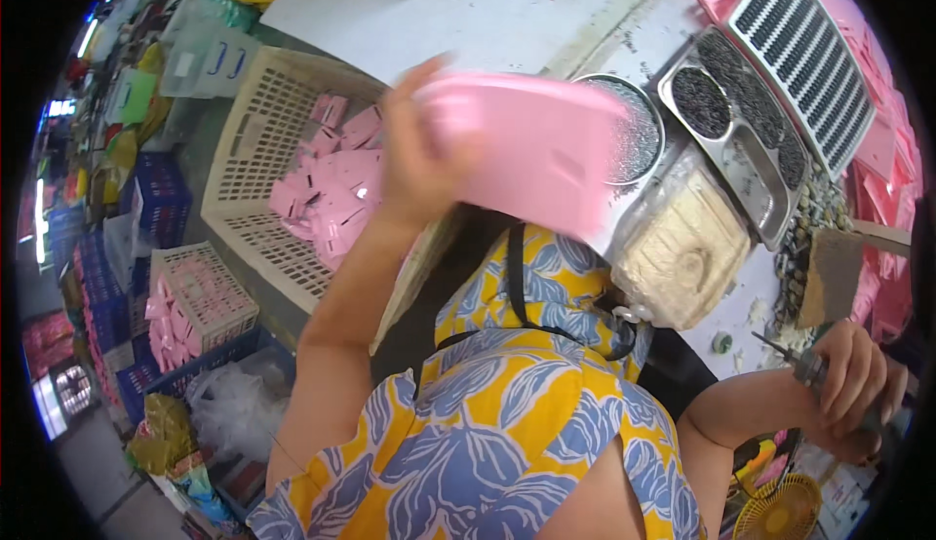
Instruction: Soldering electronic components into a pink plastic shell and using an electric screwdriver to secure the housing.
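Observation:
My left hand (419, 155) grips a pink plastic panel (546, 155) by its left edge. The panel is smeared by motion and hangs over the front of the white table. Off to the right, my right hand (860, 384) is wrapped round a dark powered screwdriver (809, 366), its thin bit pointing up and left. Beyond the panel's right end stands a round metal bowl (661, 140) of small silvery screws, partly covered by it. A cream ventilated crate (237, 181) at the left holds several pink plastic parts (336, 204).
A steel compartment tray (746, 165) with dark screws sits near a white rack (804, 67) of black pieces. Closer in lies a plastic-wrapped block (687, 238). Pink panels (882, 179) pile up at far right beside a cardboard piece (831, 277). A smaller crate (210, 291) stands lower left.

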The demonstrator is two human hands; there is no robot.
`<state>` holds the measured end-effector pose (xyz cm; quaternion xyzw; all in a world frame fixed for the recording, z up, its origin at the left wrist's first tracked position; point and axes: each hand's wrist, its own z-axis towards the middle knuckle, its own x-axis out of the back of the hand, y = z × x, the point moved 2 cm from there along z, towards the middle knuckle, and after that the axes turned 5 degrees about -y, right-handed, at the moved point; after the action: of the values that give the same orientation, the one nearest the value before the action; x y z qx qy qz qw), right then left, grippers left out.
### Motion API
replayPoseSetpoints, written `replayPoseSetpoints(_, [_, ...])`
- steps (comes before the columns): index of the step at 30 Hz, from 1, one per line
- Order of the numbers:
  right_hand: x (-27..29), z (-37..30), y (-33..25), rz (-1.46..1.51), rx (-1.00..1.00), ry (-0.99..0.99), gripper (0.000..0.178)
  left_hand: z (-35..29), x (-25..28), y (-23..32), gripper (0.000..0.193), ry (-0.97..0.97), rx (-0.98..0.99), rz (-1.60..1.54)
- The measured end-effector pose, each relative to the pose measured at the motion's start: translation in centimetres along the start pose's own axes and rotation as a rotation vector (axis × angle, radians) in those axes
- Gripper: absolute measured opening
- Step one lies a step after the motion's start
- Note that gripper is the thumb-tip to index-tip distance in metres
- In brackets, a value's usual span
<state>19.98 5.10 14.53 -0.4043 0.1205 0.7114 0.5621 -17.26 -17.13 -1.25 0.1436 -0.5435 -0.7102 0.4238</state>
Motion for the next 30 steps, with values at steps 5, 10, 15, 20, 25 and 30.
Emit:
replayPoseSetpoints(5, [2.2,1.2,3.7,-0.316,-0.264,-0.063,0.028,-19.6,16.7,-19.9,0.054,0.794,0.873,-0.517])
replayPoseSetpoints(10, [3.4,2.4,5.5,-0.842,-0.226,0.225,0.049,-20.4,12.6,-17.5,0.056,0.822,0.968,-0.525])
replayPoseSetpoints(15, [4.7,2.6,5.0,-1.207,-0.102,0.288,0.075,1.6,0.5,-3.2,0.046,0.181,-0.067,0.103])
replayPoseSetpoints(20, [5.9,0.6,3.5,-1.348,-0.161,0.295,0.087,22.5,-10.7,-1.9,0.026,-0.521,-0.160,0.439])
replayPoseSetpoints(25, [7.1,0.1,2.0,-1.445,-0.124,0.427,0.082,38.6,-20.4,-7.6,0.045,-0.416,-0.366,1.052])
replayPoseSetpoints(30, [7.0,0.8,1.1,-1.452,-0.111,0.513,0.094,44.3,-31.4,-7.3,0.069,-0.479,-0.211,1.163])
